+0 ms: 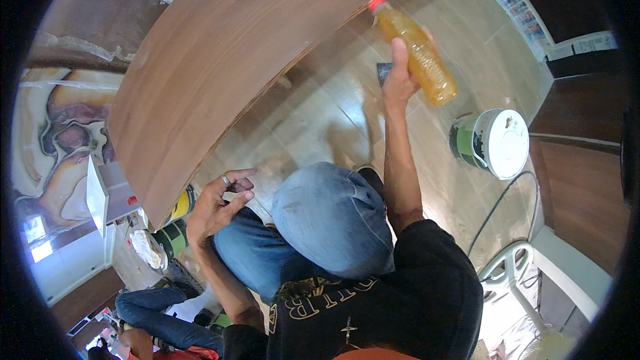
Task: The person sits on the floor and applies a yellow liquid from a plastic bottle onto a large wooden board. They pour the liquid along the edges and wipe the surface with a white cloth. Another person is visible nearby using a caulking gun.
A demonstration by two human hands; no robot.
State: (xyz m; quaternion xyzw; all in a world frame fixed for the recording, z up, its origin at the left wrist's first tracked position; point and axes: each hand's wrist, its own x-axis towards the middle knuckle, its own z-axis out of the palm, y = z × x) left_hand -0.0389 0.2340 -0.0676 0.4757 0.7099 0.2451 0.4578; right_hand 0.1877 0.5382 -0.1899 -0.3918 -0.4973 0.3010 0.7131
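Note:
A clear plastic bottle (421, 60) of amber-yellow liquid, with a red cap, is gripped in my right hand (402, 75). It tilts, its capped end near the edge of the large wood panel (220, 47) and its base toward the white-lidded bucket. My right arm is stretched forward, thumb along the bottle's side; most of the fingers are behind it. My left hand (220, 205), with a ring on one finger, hovers beside my bent knee. Its fingers are curved and apart, with nothing in them, near the panel's lower edge.
A green bucket (468, 139) with a white lid lies to the right, beside a dark cable (501, 203) and a white stand fan (517, 267). More buckets (175, 237) are at the left. Lower left, another person's jeans-clad leg (150, 312) shows. Wood-look tiles (320, 103) cover the floor.

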